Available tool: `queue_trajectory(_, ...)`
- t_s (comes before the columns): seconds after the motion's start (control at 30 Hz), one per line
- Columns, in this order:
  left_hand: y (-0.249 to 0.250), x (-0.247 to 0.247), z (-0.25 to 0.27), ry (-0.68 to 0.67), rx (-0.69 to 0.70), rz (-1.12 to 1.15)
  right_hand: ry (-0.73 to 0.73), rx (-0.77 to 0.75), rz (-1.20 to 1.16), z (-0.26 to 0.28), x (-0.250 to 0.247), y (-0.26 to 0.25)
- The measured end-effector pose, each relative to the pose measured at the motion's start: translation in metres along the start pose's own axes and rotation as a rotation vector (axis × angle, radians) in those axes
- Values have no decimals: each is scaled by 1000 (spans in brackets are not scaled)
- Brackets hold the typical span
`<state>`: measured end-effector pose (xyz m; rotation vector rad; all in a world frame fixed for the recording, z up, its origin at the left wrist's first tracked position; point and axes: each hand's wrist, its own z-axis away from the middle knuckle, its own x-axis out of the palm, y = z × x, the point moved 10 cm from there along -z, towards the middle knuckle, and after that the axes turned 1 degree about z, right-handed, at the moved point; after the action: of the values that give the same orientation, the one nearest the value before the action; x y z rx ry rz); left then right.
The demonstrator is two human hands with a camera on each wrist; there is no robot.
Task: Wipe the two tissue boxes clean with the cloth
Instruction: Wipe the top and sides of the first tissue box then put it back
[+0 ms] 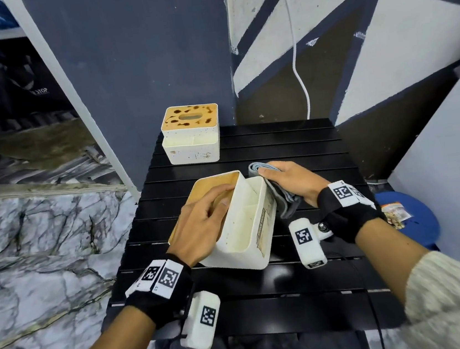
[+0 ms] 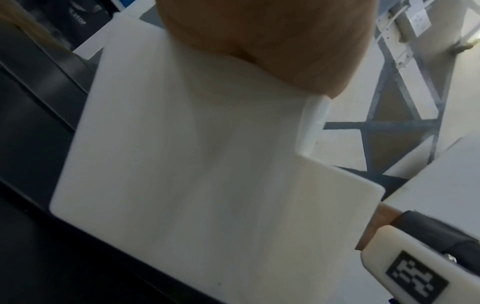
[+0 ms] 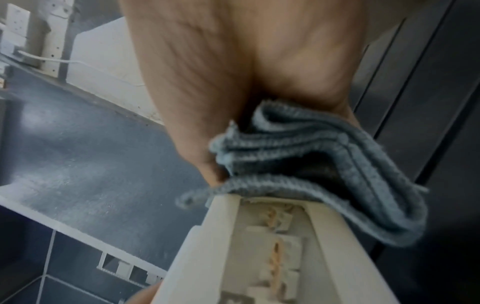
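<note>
Black slats make up the desk (image 1: 291, 143) in the head view, and two cream plastic tissue boxes sit on it. The far box (image 1: 191, 134) stands upright at the back left edge, its wooden lid blotched with dark brown stains around an oval slot, its front compartment open. The near box (image 1: 237, 222) is tipped, its bare wooden lid turned to the left and its divided front compartments facing up. The left hand (image 1: 203, 229) lies over that lid, fingers curled at the box's upper edge. The right hand (image 1: 291, 184) presses a folded grey cloth (image 1: 277, 194) against the box's right side, fingers fairly straight.

From the left wrist, a smooth white stepped wall of the near box (image 2: 194, 164) fills the frame, the left hand's (image 2: 272, 37) heel against it; its fingers are hidden.

From the right wrist, the ribbed grey cloth (image 3: 324, 164) hangs in layered folds under the palm of the right hand (image 3: 233, 61), draped onto the cream box edge (image 3: 259, 246), which carries a worn label.
</note>
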<state>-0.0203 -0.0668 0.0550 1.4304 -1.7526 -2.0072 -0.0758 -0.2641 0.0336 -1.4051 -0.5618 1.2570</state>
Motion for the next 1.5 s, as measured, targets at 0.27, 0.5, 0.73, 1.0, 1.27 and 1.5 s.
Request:
queue_trajectory(0.27,22,8,3,-3,120,-220,54,28,-32,1,4,25)
queue_trajectory(0.5,23,22,-1,-11,187,-368,215,-74,145,11,-3,24)
queue_trajectory(0.73,15,35,0,-20,222,-458,343,-207,272,23,0,23)
queue_trajectory(1.0,2,16,-3,-62,236,-534,458,-149,206,30,-6,35)
queue_trajectory(1.27,-15,11,-6,-106,145,-626,442,-217,338,30,19,21)
queue_trajectory(1.5,-13,11,-6,-86,138,-621,494,-333,367,50,30,15)
